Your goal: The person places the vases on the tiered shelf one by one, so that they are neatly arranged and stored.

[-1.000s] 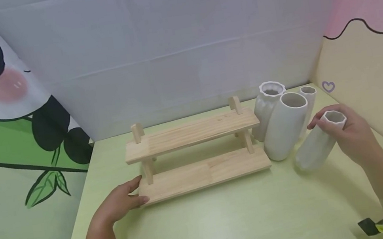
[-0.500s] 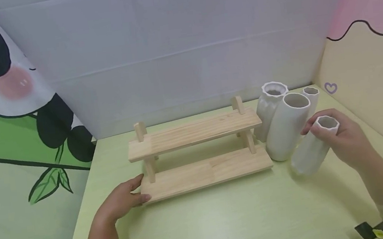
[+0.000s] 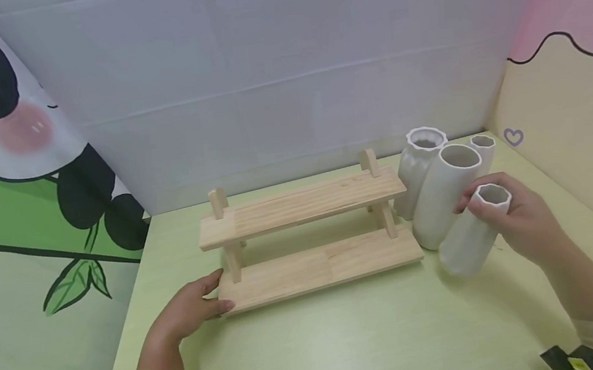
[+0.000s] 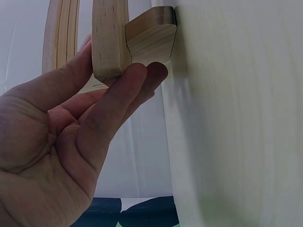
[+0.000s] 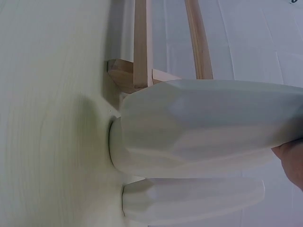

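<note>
A two-tier wooden shelf stands on the table. At its left end my left hand pinches the lower board, thumb on one face and fingers on the other, as the left wrist view shows. My right hand grips a white faceted vase near its rim. That vase leans, its mouth to the right and its base to the left, close over the table. In the right wrist view the vase fills the middle, overlapping the shelf's end and another vase behind.
Just right of the shelf stand three more white vases: a smooth oval one, a fluted-rim one behind it, and a slim one at the back. A pale cloth wall closes the back; a beige panel borders the right.
My right hand has carried the faceted vase left and slightly toward me, nearer the shelf's right end. My left hand keeps its grip on the shelf; the head view has shifted slightly.
</note>
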